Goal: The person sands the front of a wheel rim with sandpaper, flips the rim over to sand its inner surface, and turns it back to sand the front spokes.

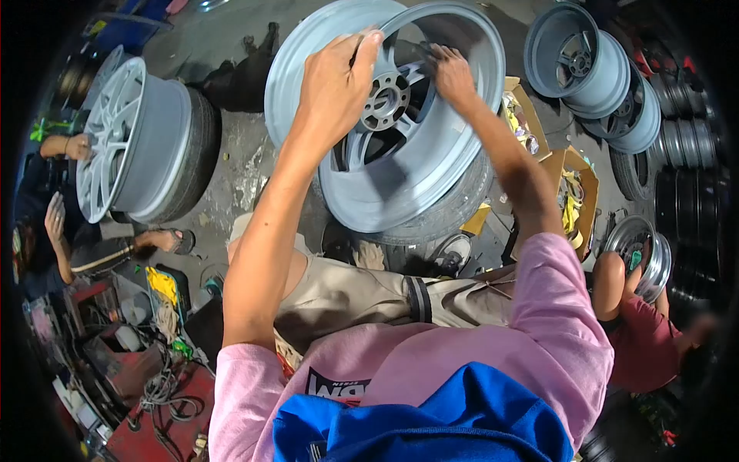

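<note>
A grey wheel rim [416, 173] stands tilted in front of me, its hub and spokes showing deep inside the barrel. Beneath it lies a black tyre [454, 208]. My left hand [339, 85] is closed at the rim's upper left lip, thumb and fingers together. Inside the barrel, at the upper right, my right hand [454, 75] has its fingers curled near the inner wall. A dark, blurred patch shows by those fingertips, and I cannot make out what they hold.
At left, another grey rim [135, 146] rests on a tyre, with a person's hand [73, 146] on it. Cardboard boxes [573, 165] stand right. Stacked rims [616, 85] are farther right, near a crouching person [643, 339]. Cables [162, 389] lie lower left.
</note>
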{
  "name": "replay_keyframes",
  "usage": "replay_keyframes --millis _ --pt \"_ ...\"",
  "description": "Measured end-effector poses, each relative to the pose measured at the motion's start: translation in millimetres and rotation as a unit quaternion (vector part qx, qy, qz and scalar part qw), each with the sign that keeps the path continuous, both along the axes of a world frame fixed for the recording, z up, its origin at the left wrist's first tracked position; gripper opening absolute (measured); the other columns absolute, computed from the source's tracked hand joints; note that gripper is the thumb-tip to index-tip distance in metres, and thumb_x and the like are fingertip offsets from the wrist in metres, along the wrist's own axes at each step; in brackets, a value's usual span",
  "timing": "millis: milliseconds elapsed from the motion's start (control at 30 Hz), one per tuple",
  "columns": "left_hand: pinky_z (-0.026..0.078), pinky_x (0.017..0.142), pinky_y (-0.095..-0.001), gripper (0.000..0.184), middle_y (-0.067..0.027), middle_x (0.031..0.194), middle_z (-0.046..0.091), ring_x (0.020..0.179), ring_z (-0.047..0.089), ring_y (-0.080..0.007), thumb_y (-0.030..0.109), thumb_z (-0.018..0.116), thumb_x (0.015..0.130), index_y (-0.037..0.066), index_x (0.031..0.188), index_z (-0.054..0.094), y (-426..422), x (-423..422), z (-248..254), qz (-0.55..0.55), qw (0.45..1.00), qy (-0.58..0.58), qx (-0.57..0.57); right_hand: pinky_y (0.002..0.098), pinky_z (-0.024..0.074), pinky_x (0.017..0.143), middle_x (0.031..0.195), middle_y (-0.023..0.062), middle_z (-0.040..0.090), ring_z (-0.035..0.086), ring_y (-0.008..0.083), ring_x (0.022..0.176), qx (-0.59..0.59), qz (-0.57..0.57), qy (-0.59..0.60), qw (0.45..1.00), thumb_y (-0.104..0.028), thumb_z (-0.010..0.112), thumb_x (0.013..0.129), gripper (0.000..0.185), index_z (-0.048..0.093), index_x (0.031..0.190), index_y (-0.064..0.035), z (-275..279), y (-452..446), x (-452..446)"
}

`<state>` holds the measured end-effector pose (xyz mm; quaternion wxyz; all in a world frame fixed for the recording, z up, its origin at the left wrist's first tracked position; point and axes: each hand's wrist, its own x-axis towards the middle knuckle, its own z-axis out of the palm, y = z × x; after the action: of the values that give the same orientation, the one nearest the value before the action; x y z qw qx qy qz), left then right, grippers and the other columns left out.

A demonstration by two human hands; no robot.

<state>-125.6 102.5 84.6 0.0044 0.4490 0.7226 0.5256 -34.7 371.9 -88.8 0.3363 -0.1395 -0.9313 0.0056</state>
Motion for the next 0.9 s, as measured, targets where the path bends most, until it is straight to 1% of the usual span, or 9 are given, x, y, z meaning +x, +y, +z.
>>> replay_keyframes --millis 67,167,267,300,400,533,733,800,900 --pt "0.042 0.059 -0.0355 0.046 -0.0140 0.071 0.055 0.059 0.047 -0.0214 0.037 0.052 0.104 -0.006 0.102 0.067 1.2 1.1 -2.7 -0.009 1.000 -0.020 -0.002 0.0443 0.0377 0.110 0.131 0.0133 0.064 0.054 0.0283 0.128 0.177 0.017 -0.381 0.907 -0.017 0.052 0.094 0.030 0.073 0.112 -0.0041 1.0 18.9 16.5" --pt "0.045 0.061 -0.0372 0.034 -0.0183 0.076 0.062 0.057 0.050 -0.0264 0.026 0.057 0.100 -0.003 0.113 0.068 2.4 0.1 -5.8 -0.013 0.999 0.025 0.034 0.0431 0.0289 0.118 0.143 0.0120 0.056 0.042 0.0288 0.141 0.332 0.014 -0.459 0.824 -0.021 0.047 0.097 0.037 0.068 0.122 -0.0029 -66.8 40.9 51.6" --pt "0.049 0.077 -0.0415 0.036 -0.0265 0.092 0.065 0.078 0.062 -0.0423 0.025 0.058 0.098 -0.005 0.115 0.068 -4.2 1.9 1.1 -0.036 0.999 -0.017 -0.012 0.0414 0.0219 0.123 0.158 0.0134 0.039 0.031 0.0300 0.149 0.165 -0.008 -0.547 0.821 -0.023 0.045 0.100 0.044 0.060 0.134 0.0009 -100.0 -19.8 79.9" --pt "0.049 0.077 -0.0415 0.036 -0.0265 0.092 0.065 0.078 0.062 -0.0423 0.025 0.058 0.098 -0.005 0.115 0.068 -4.3 4.1 4.0 -0.034 0.999 -0.019 -0.015 0.0385 0.0257 0.122 0.159 0.0150 0.035 0.033 0.0307 0.147 -0.138 -0.063 -0.445 0.882 -0.022 0.045 0.100 0.043 0.060 0.133 0.0007 -120.7 -50.0 92.6" --pt "0.045 0.070 -0.0426 0.035 -0.0237 0.079 0.063 0.071 0.060 -0.0346 0.025 0.049 0.103 -0.006 0.093 0.062 -3.3 11.2 10.3 -0.012 1.000 -0.006 -0.008 0.0501 0.0526 0.091 0.103 0.0230 0.071 0.067 0.0400 0.101 -0.243 0.025 -0.345 0.906 -0.016 0.054 0.091 0.034 0.069 0.120 -0.0046 -200.8 -149.6 99.8" --pt "0.044 0.068 -0.0457 0.035 -0.0279 0.078 0.057 0.072 0.056 -0.0444 0.024 0.051 0.102 -0.006 0.088 0.060 -1.2 17.5 9.7 -0.019 1.000 -0.010 0.016 0.0332 0.0507 0.077 0.087 0.0101 0.070 0.062 0.0164 0.082 -0.682 0.113 -0.116 0.713 -0.014 0.056 0.096 0.022 0.071 0.107 -0.0015 -44.2 -266.3 45.3" --pt "0.045 0.067 -0.0456 0.034 -0.0275 0.078 0.058 0.071 0.057 -0.0425 0.025 0.051 0.102 -0.005 0.091 0.061 -0.9 19.9 3.1 -0.019 0.999 0.013 0.028 0.0306 0.0484 0.084 0.098 0.0036 0.069 0.058 0.0111 0.090 -0.800 0.231 0.276 0.480 -0.018 0.050 0.103 0.027 0.068 0.110 0.0019 88.7 -238.5 -1.1" --pt "0.045 0.067 -0.0452 0.035 -0.0276 0.078 0.058 0.071 0.056 -0.0422 0.025 0.050 0.102 -0.006 0.090 0.061 -2.4 20.1 5.3 -0.021 1.000 0.010 0.017 0.0320 0.0487 0.089 0.108 0.0055 0.069 0.061 0.0136 0.096 -0.727 0.076 0.122 0.671 -0.019 0.048 0.103 0.032 0.064 0.119 0.0037 58.8 -266.8 19.5" --pt "0.044 0.067 -0.0448 0.036 -0.0276 0.077 0.057 0.069 0.056 -0.0408 0.026 0.050 0.102 -0.006 0.088 0.060 -2.9 20.8 3.6 -0.016 1.000 -0.019 0.002 0.0336 0.0519 0.081 0.095 0.0143 0.070 0.063 0.0178 0.089 -0.570 0.126 -0.073 0.809 -0.020 0.052 0.101 0.035 0.066 0.124 0.0005 -14.8 -278.1 88.2"
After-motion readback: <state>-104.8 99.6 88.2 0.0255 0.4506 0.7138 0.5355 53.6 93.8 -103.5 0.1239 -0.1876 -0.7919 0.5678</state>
